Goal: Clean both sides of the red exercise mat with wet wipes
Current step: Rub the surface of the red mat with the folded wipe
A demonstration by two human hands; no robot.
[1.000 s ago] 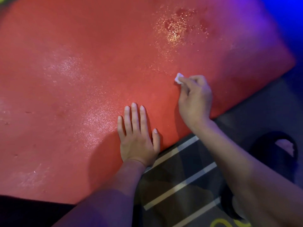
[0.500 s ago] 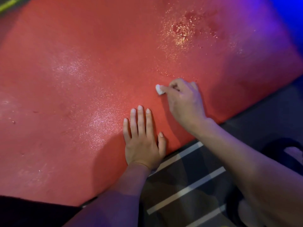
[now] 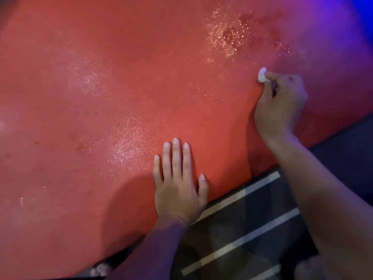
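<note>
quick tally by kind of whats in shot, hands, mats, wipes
hands: 2, the left hand flat on the mat, the right hand pinching the wipe
red mats: 1, the red exercise mat
wipes: 1, the small white wet wipe wadded at the fingers
total: 4

The left hand point(image 3: 177, 186) lies flat, palm down, fingers straight and close together, thumb out to the right, its forearm running back to the near edge. To the right and farther off, the right hand point(image 3: 280, 106) is curled, fingertips pinching at its far left tip, forearm slanting near-right.
</note>
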